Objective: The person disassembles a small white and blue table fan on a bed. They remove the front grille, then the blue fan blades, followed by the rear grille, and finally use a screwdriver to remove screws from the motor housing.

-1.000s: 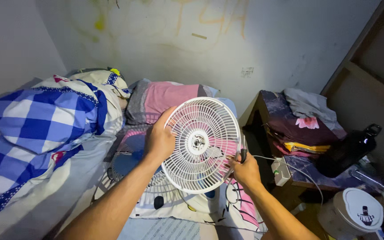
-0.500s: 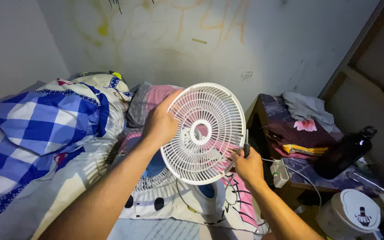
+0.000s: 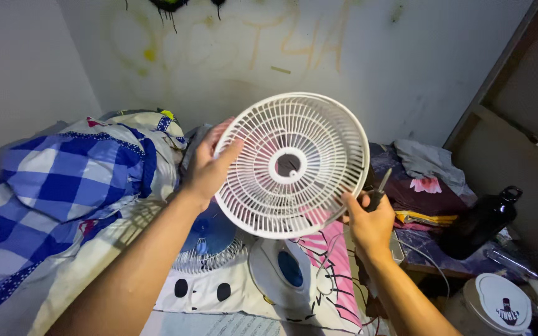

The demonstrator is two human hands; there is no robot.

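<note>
I hold a round white fan grille (image 3: 292, 165) up in front of me, lifted clear of the fan. My left hand (image 3: 210, 164) grips its left rim. My right hand (image 3: 367, 222) pinches the lower right rim and also holds a dark-handled screwdriver (image 3: 379, 190). Below on the bed lies the rest of the fan: a blue blade (image 3: 210, 233) in the other white grille half and a white base with a blue oval (image 3: 283, 269).
A blue-and-white checked blanket (image 3: 57, 180) is heaped on the bed at left. At right a low table holds folded clothes (image 3: 428, 186) and a dark bottle (image 3: 484, 221). A lidded white tub (image 3: 499, 305) stands lower right. A cable (image 3: 428, 264) runs past the table.
Both hands have raised the grille up and away from the fan body and tilted it. The blue blade and base below are now uncovered.
</note>
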